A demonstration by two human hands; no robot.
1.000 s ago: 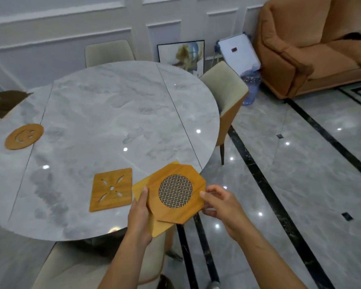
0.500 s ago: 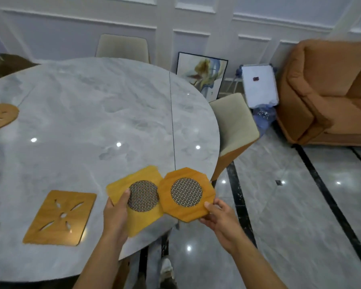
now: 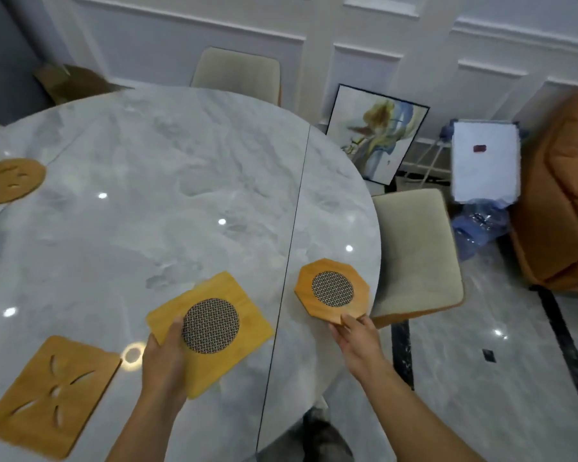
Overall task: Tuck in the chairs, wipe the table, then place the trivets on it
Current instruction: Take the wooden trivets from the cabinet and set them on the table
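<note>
My left hand [image 3: 166, 356] grips a square wooden trivet with a round mesh centre [image 3: 244, 315] just above the marble table [image 3: 154, 228]. My right hand [image 3: 356, 335] holds an octagonal wooden trivet with a mesh centre [image 3: 332, 286] by its near edge, over the table's right rim. A square cut-out trivet [image 3: 52, 395] lies flat at the near left. A round trivet with a smiley cut-out [image 3: 10, 180] lies at the far left. One beige chair [image 3: 414, 251] stands at the table's right side, another [image 3: 236, 73] at the far side.
A framed painting [image 3: 377, 135] leans on the white panelled wall. A white board [image 3: 484, 161] and blue plastic bags [image 3: 477, 228] sit beside an orange sofa [image 3: 561, 201] at the right. Glossy marble floor [image 3: 501, 378] with black inlay lines lies to the right.
My hands have drawn apart: the two mesh trivets, earlier stacked then overlapping, are now separate. The octagonal one has moved right, the square one sits lower over the table.
</note>
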